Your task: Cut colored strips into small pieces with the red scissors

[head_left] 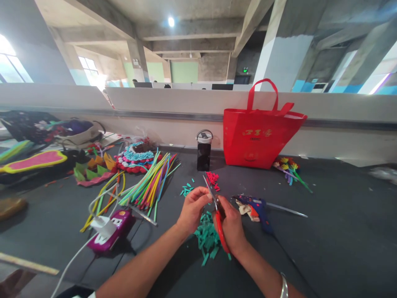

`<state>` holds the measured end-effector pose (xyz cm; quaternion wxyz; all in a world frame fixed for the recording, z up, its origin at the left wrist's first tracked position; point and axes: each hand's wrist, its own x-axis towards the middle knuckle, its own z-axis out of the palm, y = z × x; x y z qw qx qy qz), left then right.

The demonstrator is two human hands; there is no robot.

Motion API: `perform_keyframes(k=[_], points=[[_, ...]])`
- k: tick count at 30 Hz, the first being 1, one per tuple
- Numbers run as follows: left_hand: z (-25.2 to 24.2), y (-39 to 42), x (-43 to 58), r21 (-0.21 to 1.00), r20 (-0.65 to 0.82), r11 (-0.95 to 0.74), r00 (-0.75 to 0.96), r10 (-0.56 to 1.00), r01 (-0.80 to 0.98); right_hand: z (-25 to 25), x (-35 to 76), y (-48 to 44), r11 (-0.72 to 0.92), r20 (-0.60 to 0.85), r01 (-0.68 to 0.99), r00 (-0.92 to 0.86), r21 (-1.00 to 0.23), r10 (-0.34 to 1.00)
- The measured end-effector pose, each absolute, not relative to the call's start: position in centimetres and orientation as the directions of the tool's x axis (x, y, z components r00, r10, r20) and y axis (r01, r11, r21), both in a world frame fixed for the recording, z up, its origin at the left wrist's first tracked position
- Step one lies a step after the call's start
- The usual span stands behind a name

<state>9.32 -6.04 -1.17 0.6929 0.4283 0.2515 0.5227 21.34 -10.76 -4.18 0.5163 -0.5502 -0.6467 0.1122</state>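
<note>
My right hand [232, 225] grips red-handled scissors [217, 215], blades pointing up and away. My left hand [194, 207] is pinched just left of the blades, holding something too small to name. Below both hands lies a heap of short teal cut pieces [207, 236] on the dark table [325, 231]. A smaller scatter of teal bits [186, 189] and some red bits [213, 179] lie just beyond the hands.
A blue glue gun [259, 209] lies right of my hands. A bundle of coloured sticks [149, 182], a purple device [113, 229] with a white plug, a dark bottle [204, 151], a red tote bag [259, 134] and craft flowers [290, 167] are spread around.
</note>
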Motion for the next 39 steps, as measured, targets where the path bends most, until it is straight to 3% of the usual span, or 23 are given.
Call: perform_keyframes(k=[9,12,18,27,30,33,36,39], points=[[-0.2,-6.0,9.0,0.828,0.108,0.14,0.4,0.91,-0.543,-3.7,21.8,-11.0,0.371,0.599,0.599,0.237,-0.71,0.765],[-0.3,-5.7,8.9,0.837,0.089,0.191,0.472,0.877,-0.513,-2.6,22.2,-11.3,0.352,0.56,0.526,0.309,-0.774,0.769],[-1.1,-5.5,9.1,0.866,0.024,0.301,0.635,0.773,-0.399,-1.4,22.2,-11.6,0.412,0.501,0.318,0.292,-0.854,0.814],[-1.5,-5.4,9.1,0.894,-0.048,0.333,0.675,0.736,-0.3,-2.1,22.4,-11.2,0.379,0.452,0.273,0.292,-0.884,0.843],[-1.4,-5.3,9.2,0.947,-0.019,0.197,0.569,0.822,-0.253,-2.2,22.5,-10.9,0.353,0.424,0.253,0.337,-0.901,0.841],[-0.9,-5.2,9.1,0.987,0.119,-0.056,0.447,0.887,-0.151,-2.2,22.5,-10.7,0.313,0.378,0.225,0.375,-0.923,0.846],[-0.5,-5.4,9.0,0.958,0.273,-0.286,0.411,0.87,-0.031,-2.1,22.6,-10.6,0.295,0.36,0.217,0.389,-0.93,0.848],[-0.6,-5.5,9.1,0.917,0.361,-0.398,0.416,0.834,0.002,-2.1,22.4,-10.7,0.314,0.391,0.251,0.373,-0.915,0.841]])
